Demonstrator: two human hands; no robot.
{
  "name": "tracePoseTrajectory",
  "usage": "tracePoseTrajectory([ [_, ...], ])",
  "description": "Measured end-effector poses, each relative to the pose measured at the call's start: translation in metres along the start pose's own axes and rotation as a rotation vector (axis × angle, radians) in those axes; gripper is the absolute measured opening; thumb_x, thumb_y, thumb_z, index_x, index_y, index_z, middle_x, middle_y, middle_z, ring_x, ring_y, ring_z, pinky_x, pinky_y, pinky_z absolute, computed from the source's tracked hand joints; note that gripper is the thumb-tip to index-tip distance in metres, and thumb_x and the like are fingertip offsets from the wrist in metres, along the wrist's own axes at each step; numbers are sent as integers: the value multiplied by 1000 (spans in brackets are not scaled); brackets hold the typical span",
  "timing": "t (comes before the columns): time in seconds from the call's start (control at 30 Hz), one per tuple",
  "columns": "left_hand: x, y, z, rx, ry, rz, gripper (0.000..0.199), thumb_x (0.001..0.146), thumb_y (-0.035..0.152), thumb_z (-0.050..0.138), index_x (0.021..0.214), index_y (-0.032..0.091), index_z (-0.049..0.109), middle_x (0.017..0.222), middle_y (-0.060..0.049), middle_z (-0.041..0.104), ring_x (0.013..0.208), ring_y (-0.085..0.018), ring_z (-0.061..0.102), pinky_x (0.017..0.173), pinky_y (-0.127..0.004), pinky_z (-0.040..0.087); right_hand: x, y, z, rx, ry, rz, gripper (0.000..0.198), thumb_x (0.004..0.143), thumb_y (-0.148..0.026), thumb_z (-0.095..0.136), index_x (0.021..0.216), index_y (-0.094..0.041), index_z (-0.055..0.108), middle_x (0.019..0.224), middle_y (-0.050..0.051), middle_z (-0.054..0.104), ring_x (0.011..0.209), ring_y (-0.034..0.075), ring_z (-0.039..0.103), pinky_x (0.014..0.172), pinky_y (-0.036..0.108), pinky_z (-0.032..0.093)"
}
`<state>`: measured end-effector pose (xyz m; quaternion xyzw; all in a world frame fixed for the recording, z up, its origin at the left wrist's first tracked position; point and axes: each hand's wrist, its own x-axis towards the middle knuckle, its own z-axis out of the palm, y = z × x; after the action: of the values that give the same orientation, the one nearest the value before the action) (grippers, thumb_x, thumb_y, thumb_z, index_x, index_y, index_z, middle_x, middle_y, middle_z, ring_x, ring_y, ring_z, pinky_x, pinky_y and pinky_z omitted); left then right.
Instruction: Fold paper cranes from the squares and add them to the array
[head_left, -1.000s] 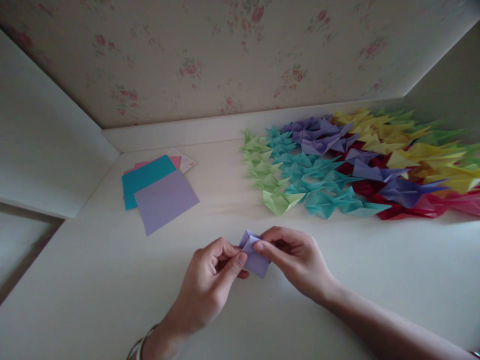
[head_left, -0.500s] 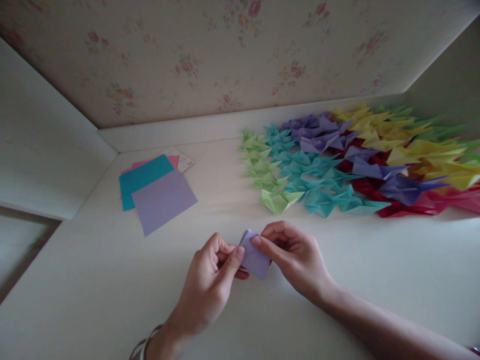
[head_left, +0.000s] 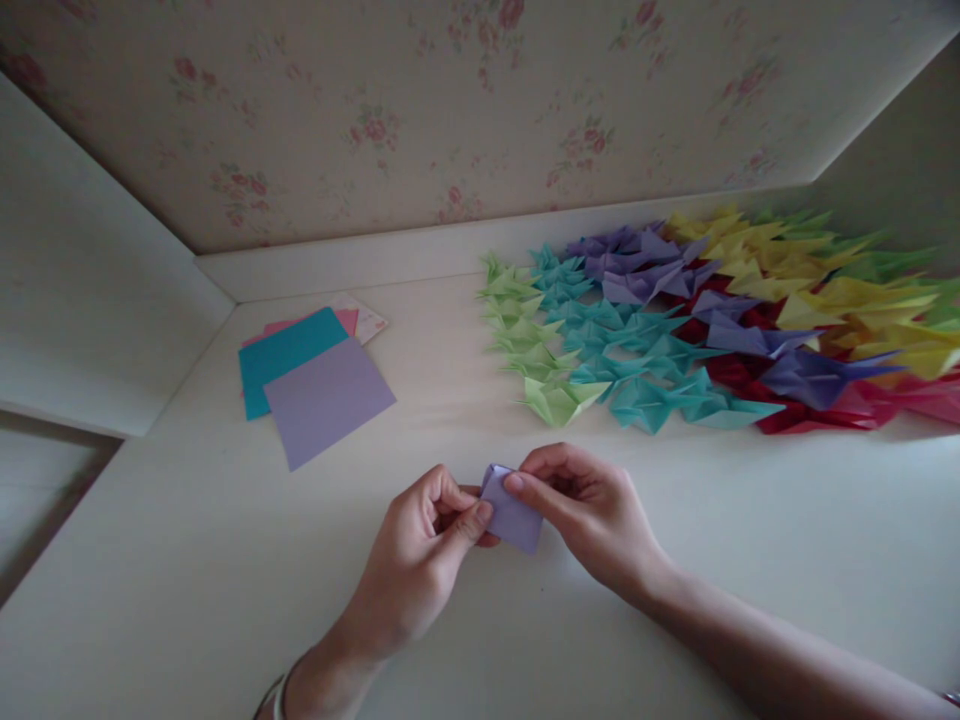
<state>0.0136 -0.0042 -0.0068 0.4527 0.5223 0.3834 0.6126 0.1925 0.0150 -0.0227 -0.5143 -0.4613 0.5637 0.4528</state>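
A small folded piece of purple origami paper (head_left: 514,516) is held between my two hands, above the white tabletop. My left hand (head_left: 427,555) pinches its left edge, thumb on the front face and fingers behind. My right hand (head_left: 589,515) grips the upper right edge, with the thumb pressed on the front near the top. Folded layers show at the paper's top corner. The fingertips behind the paper are partly hidden.
Flat sheets lie at the left: a purple sheet (head_left: 330,402) overlaps a teal sheet (head_left: 289,355), with pink paper beneath. Several rows of folded paper cranes stand back right, including light green cranes (head_left: 559,398), teal cranes (head_left: 649,400) and yellow cranes (head_left: 855,305). A papered wall (head_left: 450,120) rises behind.
The folded purple paper has tilted slightly, and its top corner shows the layers more plainly. Both hands keep their hold, the left thumb slightly lower.
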Motion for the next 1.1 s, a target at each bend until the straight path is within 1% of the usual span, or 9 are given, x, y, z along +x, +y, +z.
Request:
tracePoseTrajectory([
  [0.3,1,4,2,-58,-39,-20,25,78,25,78,65,17,57,66,1,65,65,-13,64,65,-23,54,2,-3,1,72,13,66,28,67,-40,85,70,-18,67,62,-1,66,55,12,57,49,22,42],
  [0.43,1,0,-1,-55,-45,-19,26,80,27,78,67,16,59,66,1,65,64,-11,61,62,-20,50,4,-5,0,81,15,75,31,65,-42,85,69,-18,66,61,-1,66,55,12,56,49,22,41],
  [0.5,1,-1,-1,-21,-29,-14,23,82,30,77,71,16,62,68,0,67,65,-11,62,62,-19,50,5,-5,-1,77,17,74,31,67,-43,84,71,-18,67,61,-2,65,54,11,56,48,22,41],
  [0.63,1,-1,-1,2,-4,-36,18,84,32,75,84,16,66,73,-1,72,70,-15,70,68,-23,57,7,-5,-3,125,-10,67,29,69,-41,84,77,-18,68,65,-1,67,59,12,60,52,21,45],
  [0.7,2,0,-1,-3,34,-3,17,84,33,74,86,17,67,78,-1,73,73,-16,73,69,-24,59,6,-5,-4,168,-49,56,28,71,-41,83,81,-19,69,68,-1,69,61,13,63,55,22,49],
  [0.77,3,0,-3,10,118,52,15,84,32,74,88,18,69,80,-1,75,73,-16,73,69,-23,60,5,-5,-5,185,-84,26,25,74,-40,81,84,-19,70,72,1,71,63,14,66,58,25,53],
  [0.9,4,-2,-8,14,281,142,16,80,29,79,89,19,69,75,1,76,64,-14,73,64,-22,61,3,-5,-7,100,-100,-71,18,80,-37,76,82,-19,74,71,2,71,65,16,67,62,28,56],
  [1.0,2,-3,-9,-22,313,160,18,77,29,81,86,18,69,72,1,76,61,-15,73,61,-22,62,3,-8,-10,76,-103,-69,16,80,-35,76,80,-19,75,70,2,71,66,16,66,62,28,54],
  [1.1,1,-1,-7,-49,298,133,17,76,29,81,85,18,70,72,1,77,61,-15,74,62,-22,63,3,-12,-11,128,-122,-28,17,79,-35,78,80,-19,75,70,2,71,67,15,66,62,26,53],
])
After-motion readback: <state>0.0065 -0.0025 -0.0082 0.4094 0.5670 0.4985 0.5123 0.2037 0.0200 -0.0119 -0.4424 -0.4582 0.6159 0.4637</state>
